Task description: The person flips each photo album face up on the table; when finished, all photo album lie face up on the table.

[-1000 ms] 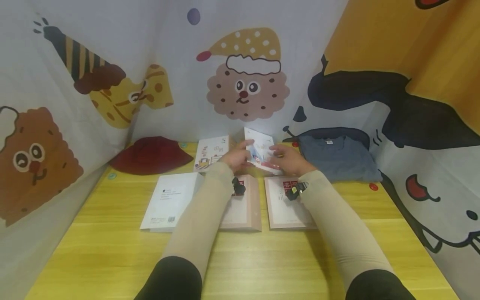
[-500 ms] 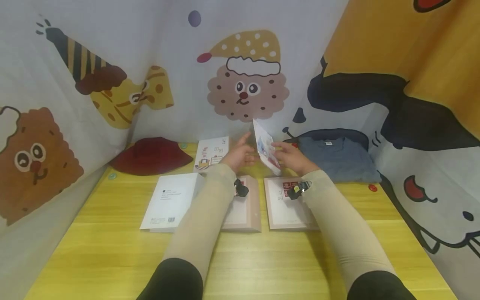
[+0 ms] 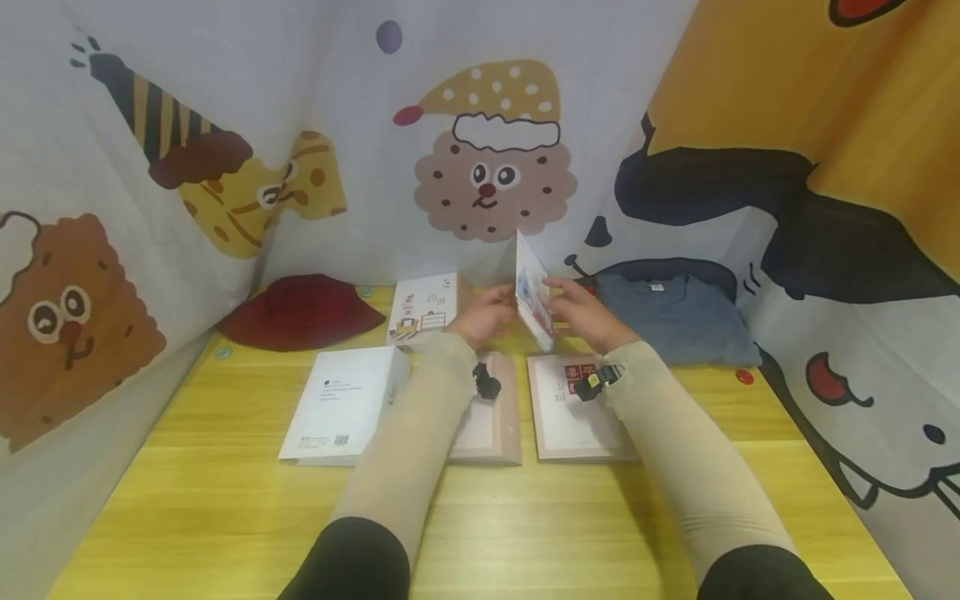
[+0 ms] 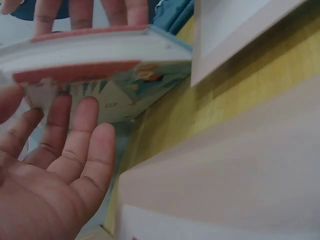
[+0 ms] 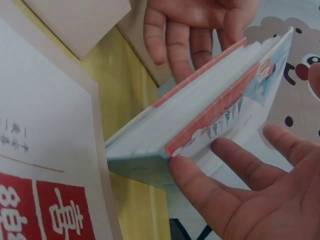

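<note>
A white picture book [image 3: 532,296] with a blue and red cover stands on edge, tilted, near the back of the table, one hand on each side. Fingertips of my left hand [image 3: 483,317] reach its left cover, palm facing it. My right hand [image 3: 588,315] touches the opposite cover with extended fingertips. In the left wrist view, the book's page edges [image 4: 100,47] show between two red-edged covers, and the left fingers [image 4: 87,115] are spread and nearly straight. From the right wrist, the right fingers [image 5: 200,185] lie against the illustrated cover.
Two pink-bordered books [image 3: 577,425] lie in front of the hands, beside a white book [image 3: 341,408] with a barcode. Farther back are an illustrated white book [image 3: 423,304], a dark red hat [image 3: 303,312] and a folded blue-grey shirt [image 3: 667,317]. A cartoon-printed curtain [image 3: 360,167] hangs behind.
The book has turned from facing me to nearly edge-on and shifted slightly right. My left hand came off it, then moved back against its left side; my right hand stays at it.
</note>
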Demonstrator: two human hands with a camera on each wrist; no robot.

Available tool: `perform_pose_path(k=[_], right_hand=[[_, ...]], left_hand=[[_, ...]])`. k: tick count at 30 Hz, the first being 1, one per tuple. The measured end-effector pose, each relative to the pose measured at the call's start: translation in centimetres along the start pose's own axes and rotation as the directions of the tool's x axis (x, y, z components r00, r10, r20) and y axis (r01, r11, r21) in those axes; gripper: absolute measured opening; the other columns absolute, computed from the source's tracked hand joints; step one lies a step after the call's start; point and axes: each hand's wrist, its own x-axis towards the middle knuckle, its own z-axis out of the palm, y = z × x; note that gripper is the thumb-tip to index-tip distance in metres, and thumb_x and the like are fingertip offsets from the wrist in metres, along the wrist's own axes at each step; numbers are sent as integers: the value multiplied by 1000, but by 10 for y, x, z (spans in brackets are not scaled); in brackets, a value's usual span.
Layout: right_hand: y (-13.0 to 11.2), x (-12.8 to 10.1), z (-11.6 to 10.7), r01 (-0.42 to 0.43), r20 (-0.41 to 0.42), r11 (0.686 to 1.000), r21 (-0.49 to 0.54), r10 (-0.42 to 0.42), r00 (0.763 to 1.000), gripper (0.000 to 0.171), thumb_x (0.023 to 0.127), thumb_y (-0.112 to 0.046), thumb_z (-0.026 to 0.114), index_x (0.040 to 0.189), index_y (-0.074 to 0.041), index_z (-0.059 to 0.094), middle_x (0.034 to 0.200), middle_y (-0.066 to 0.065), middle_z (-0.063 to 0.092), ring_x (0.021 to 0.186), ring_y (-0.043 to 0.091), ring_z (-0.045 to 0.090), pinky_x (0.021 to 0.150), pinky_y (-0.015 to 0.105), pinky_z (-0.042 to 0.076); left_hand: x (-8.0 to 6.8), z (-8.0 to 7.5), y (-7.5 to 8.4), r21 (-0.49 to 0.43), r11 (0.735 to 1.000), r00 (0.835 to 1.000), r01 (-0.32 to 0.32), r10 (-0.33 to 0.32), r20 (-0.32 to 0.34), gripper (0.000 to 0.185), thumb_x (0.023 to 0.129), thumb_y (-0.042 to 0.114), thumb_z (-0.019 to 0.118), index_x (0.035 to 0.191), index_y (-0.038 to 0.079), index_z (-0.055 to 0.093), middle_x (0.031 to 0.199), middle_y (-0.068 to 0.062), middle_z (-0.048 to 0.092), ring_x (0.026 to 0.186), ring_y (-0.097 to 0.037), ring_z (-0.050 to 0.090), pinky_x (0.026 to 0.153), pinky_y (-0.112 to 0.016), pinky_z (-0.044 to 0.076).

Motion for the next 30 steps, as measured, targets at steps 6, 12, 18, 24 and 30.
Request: perform_pose_path(k=[6, 12, 18, 24, 30], right_hand=[[-3, -1, -1, 74, -13, 997, -1, -74, 997, 65, 109, -28, 55, 168, -24, 27, 160, 24, 42, 141, 46, 50, 111, 63, 49], [-11, -4, -1, 136, -2, 981, -138, -137, 991, 75, 105, -33, 64, 168, -35, 23, 158, 24, 42, 132, 47, 57, 99, 60, 58], [-21, -7, -3, 194, 29, 911, -365, -196, 980, 86, 100, -39, 72, 168, -40, 19, 163, 23, 38, 131, 49, 60, 93, 57, 62], [-29, -9, -2, 230, 37, 840, -492, -243, 969, 82, 97, -30, 76, 166, -24, 32, 166, 18, 39, 135, 45, 57, 100, 57, 59], [-27, -7, -1, 135, -65, 831, -540, -202, 977, 79, 93, -23, 79, 161, -23, 39, 152, 23, 52, 116, 38, 67, 95, 55, 60]], left_hand=[[-4, 5, 3, 15, 1000, 999, 10, -10, 39, 72, 105, 10, 60, 168, 15, 26, 161, -26, 39, 143, -46, 49, 121, -62, 38], [-6, 8, 4, 69, 998, 999, -1, -3, 51, 68, 106, 14, 59, 167, 22, 30, 167, -21, 35, 146, -41, 48, 120, -62, 39], [-8, 12, 8, 121, 993, 999, 9, -13, 31, 71, 104, 23, 67, 166, 28, 34, 168, -17, 37, 145, -37, 50, 119, -61, 42], [-11, 14, 12, 128, 992, 999, 19, -25, 45, 66, 104, 12, 63, 164, 29, 40, 166, -14, 41, 146, -38, 49, 121, -60, 40], [-11, 13, 11, 145, 989, 994, 11, -27, 110, 63, 105, 7, 56, 162, 27, 43, 168, -12, 39, 152, -40, 39, 122, -63, 36]])
